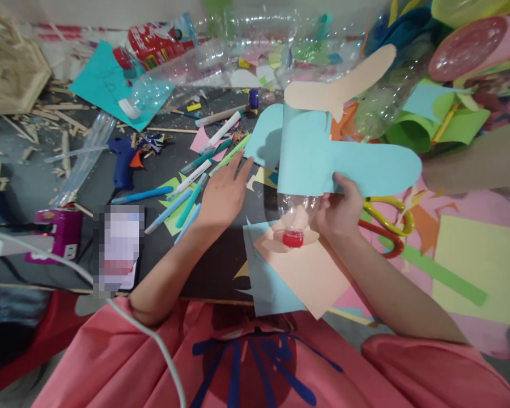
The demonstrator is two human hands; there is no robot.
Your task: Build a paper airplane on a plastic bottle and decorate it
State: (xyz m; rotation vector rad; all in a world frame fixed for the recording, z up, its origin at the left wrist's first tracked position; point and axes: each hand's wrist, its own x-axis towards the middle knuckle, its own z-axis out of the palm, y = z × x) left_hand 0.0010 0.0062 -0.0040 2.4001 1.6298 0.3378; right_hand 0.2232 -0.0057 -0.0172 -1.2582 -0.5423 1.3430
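Note:
A clear plastic bottle (296,208) with a red cap (293,238) points its neck toward me. Light blue paper (305,158) wraps its body, with rounded wing-like flaps on both sides. At its far end is a peach paper piece (309,95) with rounded ends. My right hand (344,208) grips the bottle from the right, thumb on the blue paper. My left hand (225,192) lies palm down with fingers stretched out, beside a light green marker (233,153) and several other markers; whether it touches one is hard to tell.
Left of the markers are a blue glue gun (123,161), a phone (121,243) and a purple power block (57,235). Scissors (393,221) and paper sheets (480,266) lie right. Clear bottles (187,71) and wood scraps lie behind. A white cable (123,311) crosses the left foreground.

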